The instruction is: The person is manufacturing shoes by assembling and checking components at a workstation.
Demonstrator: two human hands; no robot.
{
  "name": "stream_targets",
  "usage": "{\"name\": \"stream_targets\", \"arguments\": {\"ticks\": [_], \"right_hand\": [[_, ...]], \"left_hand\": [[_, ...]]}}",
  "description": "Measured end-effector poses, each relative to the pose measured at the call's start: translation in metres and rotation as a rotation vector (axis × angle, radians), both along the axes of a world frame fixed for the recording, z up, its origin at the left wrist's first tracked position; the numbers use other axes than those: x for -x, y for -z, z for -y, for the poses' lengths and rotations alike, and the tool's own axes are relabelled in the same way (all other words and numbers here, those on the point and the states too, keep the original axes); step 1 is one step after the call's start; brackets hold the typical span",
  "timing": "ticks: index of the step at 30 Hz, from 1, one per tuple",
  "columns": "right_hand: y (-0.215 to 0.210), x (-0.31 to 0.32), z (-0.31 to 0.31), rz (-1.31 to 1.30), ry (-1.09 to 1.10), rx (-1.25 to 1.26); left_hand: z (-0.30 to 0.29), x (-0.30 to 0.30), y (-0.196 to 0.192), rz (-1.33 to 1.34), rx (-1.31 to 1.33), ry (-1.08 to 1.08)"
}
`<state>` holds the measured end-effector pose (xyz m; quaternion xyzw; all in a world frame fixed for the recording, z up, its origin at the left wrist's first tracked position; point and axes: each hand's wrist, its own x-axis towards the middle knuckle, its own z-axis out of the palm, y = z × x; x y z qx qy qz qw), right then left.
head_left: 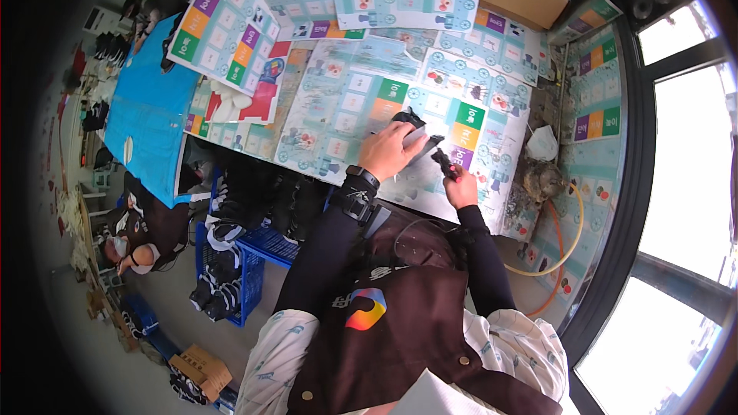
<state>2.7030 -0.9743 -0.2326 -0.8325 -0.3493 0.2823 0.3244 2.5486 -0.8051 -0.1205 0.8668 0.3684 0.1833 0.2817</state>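
Over the bench, covered in printed sheets [338,77], my left hand [387,151] is closed on a black and grey piece that looks like a shoe [411,117]. The fingers lie across its grey side, and part of it is hidden under them. Just to the right, my right hand [463,189] grips a short, dark, rough-ended thing like a small brush [442,160]. Its tip is close to the black end of the piece; whether they touch I cannot tell.
At the left, blue baskets [254,280] hold several dark and white shoes, below a blue-topped table [142,100]. Another person [146,227] sits beyond. A white cup-shaped mask [543,143] and a yellow hose [578,219] are on my right, beside the window [669,154].
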Motion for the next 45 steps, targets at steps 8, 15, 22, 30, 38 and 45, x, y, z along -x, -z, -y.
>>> {"name": "stream_targets", "arguments": {"ticks": [8, 15, 22, 30, 38, 45], "right_hand": [[0.010, 0.007, -0.011, -0.191, -0.067, 0.094], [0.163, -0.042, 0.024, 0.436, -0.231, 0.102], [0.065, -0.007, -0.006, 0.008, -0.024, -0.035], [0.069, 0.012, -0.018, -0.545, 0.002, -0.001], [0.054, -0.012, -0.020, -0.336, -0.024, 0.140], [0.003, 0.016, -0.017, -0.495, -0.048, -0.001]], "left_hand": [[-0.008, 0.010, 0.009, 0.025, -0.070, -0.016], [-0.008, -0.007, 0.018, 0.263, -0.498, 0.198], [0.007, 0.017, 0.016, 0.039, -0.010, -0.117], [-0.002, 0.022, 0.013, 0.054, -0.025, -0.107], [-0.005, 0.021, 0.013, 0.036, -0.023, -0.088], [-0.003, 0.023, 0.009, 0.041, -0.018, -0.104]]}}
